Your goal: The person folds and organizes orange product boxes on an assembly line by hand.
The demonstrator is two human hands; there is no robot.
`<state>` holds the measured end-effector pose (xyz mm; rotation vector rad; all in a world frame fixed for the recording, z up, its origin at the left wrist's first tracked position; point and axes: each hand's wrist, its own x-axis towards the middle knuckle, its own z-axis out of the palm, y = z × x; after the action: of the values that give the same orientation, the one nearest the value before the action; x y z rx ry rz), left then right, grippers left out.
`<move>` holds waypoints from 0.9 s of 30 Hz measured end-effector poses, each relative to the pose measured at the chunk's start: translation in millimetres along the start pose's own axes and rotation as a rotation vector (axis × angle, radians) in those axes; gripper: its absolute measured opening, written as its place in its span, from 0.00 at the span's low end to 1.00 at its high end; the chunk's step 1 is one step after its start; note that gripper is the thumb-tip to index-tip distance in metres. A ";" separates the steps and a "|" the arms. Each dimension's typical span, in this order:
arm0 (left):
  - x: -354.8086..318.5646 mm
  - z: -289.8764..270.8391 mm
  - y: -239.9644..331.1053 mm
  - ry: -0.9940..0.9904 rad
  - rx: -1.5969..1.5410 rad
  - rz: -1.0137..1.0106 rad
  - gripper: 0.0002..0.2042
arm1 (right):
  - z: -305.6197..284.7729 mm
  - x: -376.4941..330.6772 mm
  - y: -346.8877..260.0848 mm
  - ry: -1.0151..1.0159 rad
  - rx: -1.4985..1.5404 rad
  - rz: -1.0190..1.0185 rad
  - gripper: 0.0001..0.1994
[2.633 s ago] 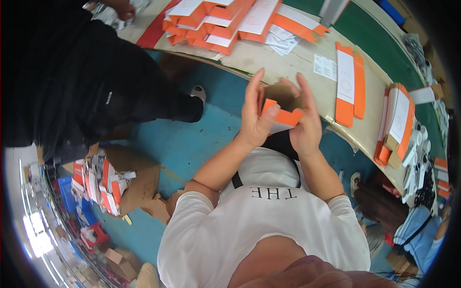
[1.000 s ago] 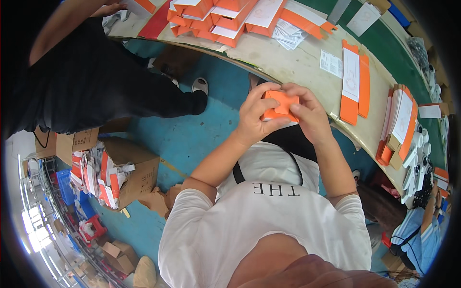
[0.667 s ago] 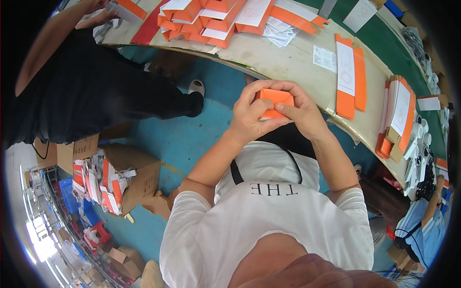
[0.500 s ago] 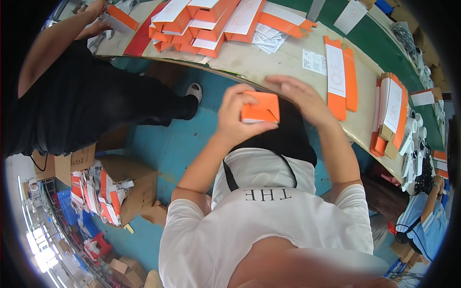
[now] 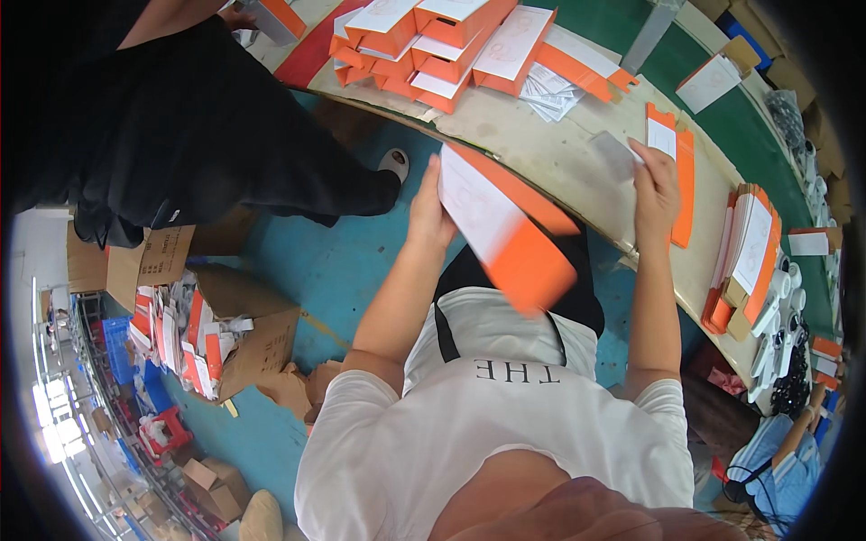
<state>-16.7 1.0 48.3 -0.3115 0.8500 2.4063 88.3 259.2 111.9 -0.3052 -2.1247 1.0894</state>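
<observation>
My left hand (image 5: 429,213) grips an assembled orange and white carton box (image 5: 501,227) by its far end; the box is blurred and tilts down toward my chest. My right hand (image 5: 656,183) reaches to the bench (image 5: 541,144) and rests on a flat orange and white carton blank (image 5: 672,162), pinching a small pale sheet (image 5: 615,155) beside it. Whether the sheet is lifted off the bench I cannot tell.
A pile of finished orange and white boxes (image 5: 433,41) lies at the bench's far left. More flat blanks (image 5: 744,261) stack at the right. A person in black (image 5: 180,135) stands at the left. Cardboard cartons (image 5: 244,334) with scraps sit on the blue floor.
Both hands held the small folded box in front of my chest. Now my right hand has let go and reached to the bench, while my left hand swings the box out.
</observation>
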 end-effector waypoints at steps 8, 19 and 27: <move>5.0 -23.3 -45.8 -0.072 -0.094 -0.178 0.25 | 16.5 -37.6 -86.7 -0.283 -0.028 -0.822 0.11; -33.9 -17.9 -23.8 0.175 -0.013 -0.310 0.21 | 7.3 -25.9 -99.7 -0.982 0.095 -0.416 0.20; -50.1 -13.8 -24.6 0.008 0.481 -0.461 0.40 | 16.2 -14.6 -110.3 -0.979 -0.272 -0.386 0.17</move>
<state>38.8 -13.6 44.7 -0.2881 1.1788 1.7197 99.5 174.1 184.7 0.6350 -3.0077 0.7735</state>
